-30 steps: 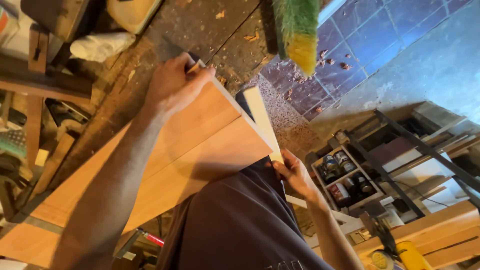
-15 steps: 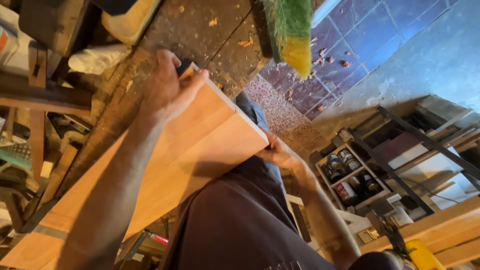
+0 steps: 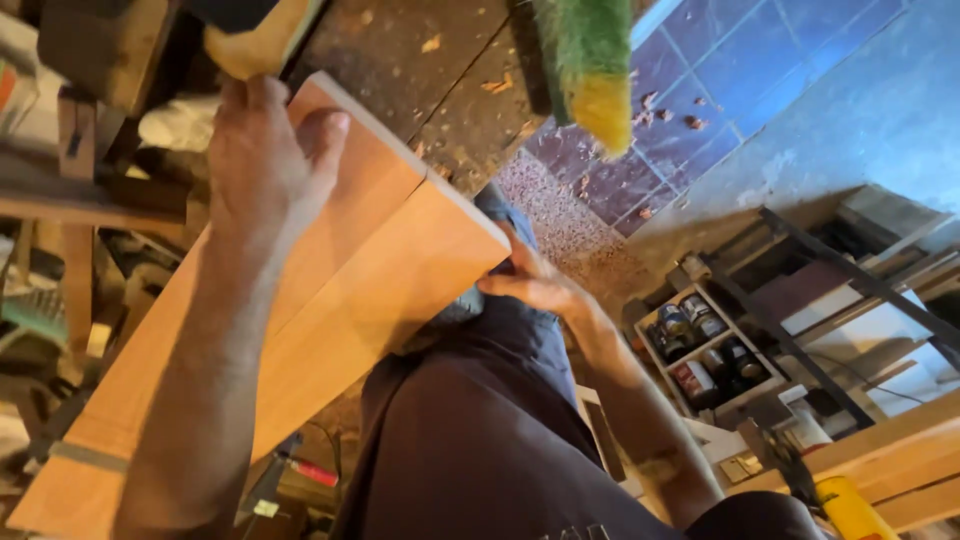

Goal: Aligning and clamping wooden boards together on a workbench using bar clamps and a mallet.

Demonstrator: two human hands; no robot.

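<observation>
A long, wide wooden board [image 3: 350, 290] made of glued orange-brown planks runs from the lower left up to the top middle. My left hand [image 3: 265, 165] lies flat on its upper face near the far end, fingers over the far edge. My right hand [image 3: 535, 285] grips the board's near corner from below, beside my dark trousers [image 3: 480, 440].
A green and yellow broom head [image 3: 590, 60] hangs at the top. The dirty floor [image 3: 440, 60] is littered with wood chips. A small shelf of cans [image 3: 705, 350] stands at the right, with wooden planks [image 3: 890, 460] and a yellow tool [image 3: 850, 505] below it. Cluttered timber [image 3: 70, 200] fills the left.
The board has swung up and toward me. My left hand slid further along its top face, and my right hand shifted to the near corner.
</observation>
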